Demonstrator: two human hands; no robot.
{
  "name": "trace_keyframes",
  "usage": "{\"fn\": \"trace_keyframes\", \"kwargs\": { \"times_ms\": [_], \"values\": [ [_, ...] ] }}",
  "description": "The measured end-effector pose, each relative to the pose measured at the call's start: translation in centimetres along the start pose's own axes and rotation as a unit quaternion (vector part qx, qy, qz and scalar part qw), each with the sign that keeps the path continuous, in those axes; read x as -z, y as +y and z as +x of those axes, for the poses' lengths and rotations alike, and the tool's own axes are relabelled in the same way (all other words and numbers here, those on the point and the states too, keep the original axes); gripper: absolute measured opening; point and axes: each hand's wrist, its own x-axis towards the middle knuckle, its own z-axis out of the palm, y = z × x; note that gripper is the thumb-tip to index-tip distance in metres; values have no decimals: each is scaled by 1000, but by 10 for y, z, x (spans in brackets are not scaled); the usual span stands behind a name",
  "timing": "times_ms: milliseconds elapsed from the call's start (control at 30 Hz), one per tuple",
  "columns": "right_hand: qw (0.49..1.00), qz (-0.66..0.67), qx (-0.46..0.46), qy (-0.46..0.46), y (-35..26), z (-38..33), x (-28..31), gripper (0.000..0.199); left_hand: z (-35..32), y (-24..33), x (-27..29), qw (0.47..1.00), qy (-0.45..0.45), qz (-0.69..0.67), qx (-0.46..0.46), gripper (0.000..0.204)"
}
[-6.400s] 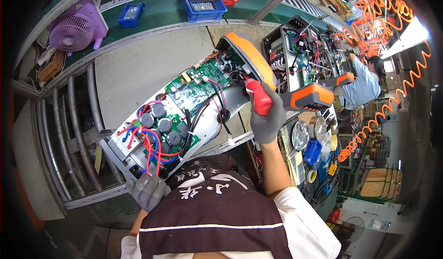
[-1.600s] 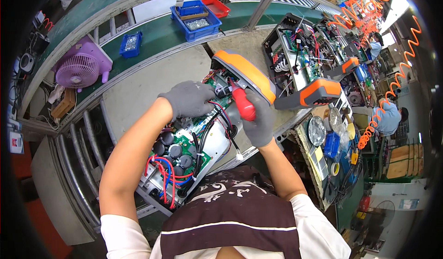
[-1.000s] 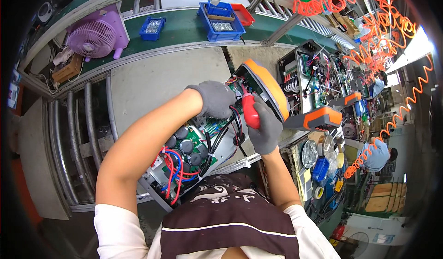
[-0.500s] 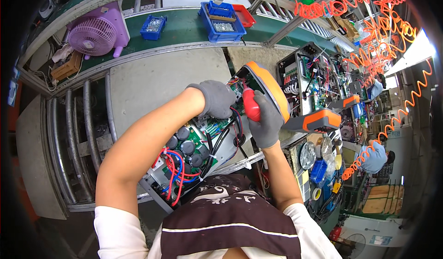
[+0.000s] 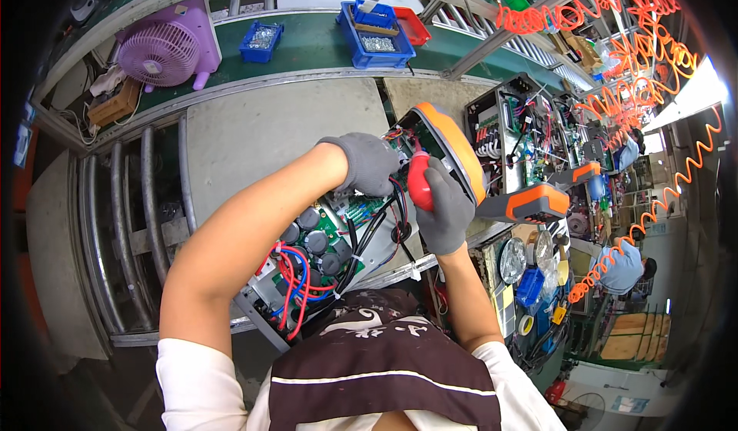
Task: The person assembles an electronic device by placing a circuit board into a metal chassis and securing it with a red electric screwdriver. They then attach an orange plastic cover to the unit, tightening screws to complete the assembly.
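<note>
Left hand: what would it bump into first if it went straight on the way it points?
Probably the red screwdriver in the right hand, just right of the left hand. Depth is unclear, so the wires there might come first.

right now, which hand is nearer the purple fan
Left. The left hand, over the circuit board, is right of the purple fan; the right hand, around a red tool handle, is farther to the right.
</note>
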Motion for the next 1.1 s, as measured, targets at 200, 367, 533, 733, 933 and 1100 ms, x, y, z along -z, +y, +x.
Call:
{"fn": "trace_keyframes", "kwargs": {
  "times_ms": [200,367,533,733,933,1100],
  "values": [
    [992,80,-59,83,4,-30,15,47,11,-6,-12,998,-43,15,-31,42],
    [985,89,-62,131,0,-42,32,46,6,1,-6,999,-49,-14,13,43],
    [980,106,-34,164,-2,-59,44,51,8,0,-19,998,54,15,-24,34],
    [992,80,-48,90,-14,-66,52,47,19,-3,-24,983,163,70,-48,35],
    [995,93,-3,28,-3,-51,30,58,23,-8,-19,983,175,59,-25,60],
    [997,73,27,-12,6,-38,7,59,25,-10,-18,984,169,44,-22,63]
  ]
}}
